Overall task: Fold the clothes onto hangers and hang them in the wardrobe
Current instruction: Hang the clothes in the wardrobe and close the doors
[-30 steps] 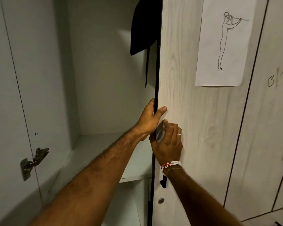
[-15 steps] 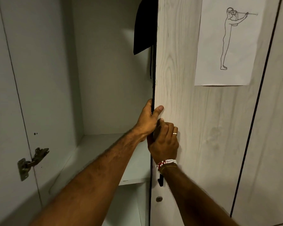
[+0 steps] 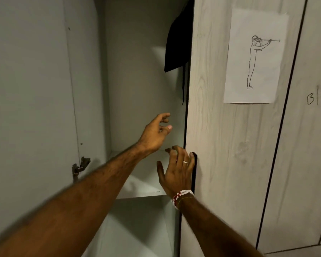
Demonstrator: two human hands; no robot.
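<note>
A black garment (image 3: 178, 43) hangs at the top right of the open wardrobe, partly hidden behind the light wood-grain door (image 3: 215, 127). My left hand (image 3: 156, 132) floats inside the opening with fingers loosely spread, holding nothing. Lower down, my right hand (image 3: 176, 173) is spread just left of the door's dark edge, beside the black handle (image 3: 194, 171), and also holds nothing. No hanger is visible.
A white shelf (image 3: 141, 184) crosses the wardrobe below my hands. A metal hinge (image 3: 80, 166) sticks out of the left side panel. A paper sheet with a line drawing (image 3: 254, 58) is stuck on the door. More closed doors (image 3: 308, 145) stand to the right.
Both hands have let go of the door edge and pulled back left into the opening with fingers spread. The door edge now stands further right.
</note>
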